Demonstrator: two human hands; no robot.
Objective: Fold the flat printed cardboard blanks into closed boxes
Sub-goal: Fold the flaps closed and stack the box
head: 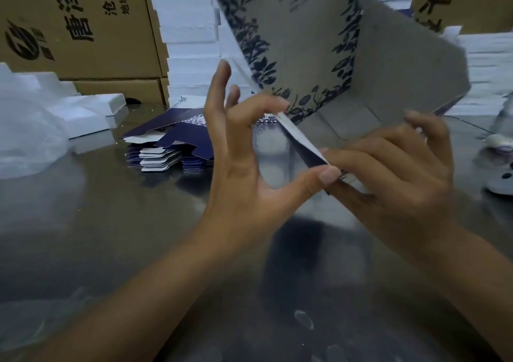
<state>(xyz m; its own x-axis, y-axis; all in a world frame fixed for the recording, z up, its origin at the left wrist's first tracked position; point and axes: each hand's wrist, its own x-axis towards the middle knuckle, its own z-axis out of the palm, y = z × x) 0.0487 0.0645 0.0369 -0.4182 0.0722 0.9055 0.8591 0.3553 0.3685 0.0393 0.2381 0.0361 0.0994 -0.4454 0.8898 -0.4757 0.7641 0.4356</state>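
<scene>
Partly erected box [319, 42] raised above the worktop [111, 236], tilted, grey inside towards the camera, blue floral border on one panel. Judged mid-fold: walls standing, near end not yet closed, one flap being turned in. Stack of flat blanks [166, 150] lying on the worktop behind the hands, not yet folded. Left hand [249, 167] pinching the flap edge between thumb and forefinger; right hand [402, 172] curled round the box's lower edge. Brown carton [83, 22] at rear left printed large "唐泽", smaller "沧州" and "地址:". Small print on the box illegible.
</scene>
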